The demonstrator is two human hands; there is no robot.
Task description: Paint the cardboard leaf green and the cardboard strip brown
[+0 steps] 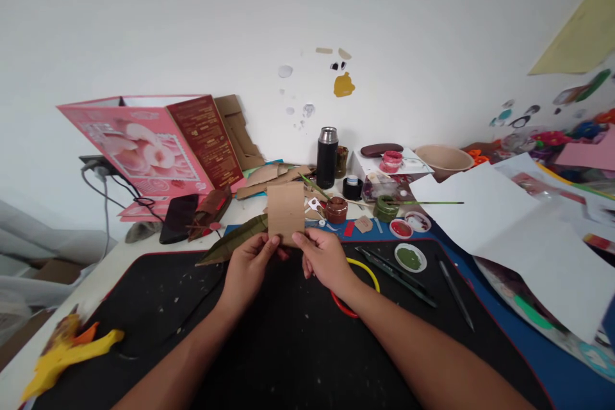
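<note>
A small rectangular piece of brown cardboard [286, 210] stands upright between my two hands above the black mat [298, 346]. My left hand [247, 269] pinches its lower left corner with thumb and fingers. At the lower right corner, my right hand [327, 259] grips it the same way. Behind my left hand lies a long dark green painted leaf shape [235, 240]. Under my right wrist is a ring [368, 269], part yellow and part red. Dark green pens [396, 275] lie right of that ring.
A yellow glue gun [72, 352] lies at the front left. Along the back stand a pink box [144, 154], a black flask [327, 160] and paint jars [336, 210]. A lid with green paint [410, 257], a grey pen [455, 295] and white paper [519, 224] are at right.
</note>
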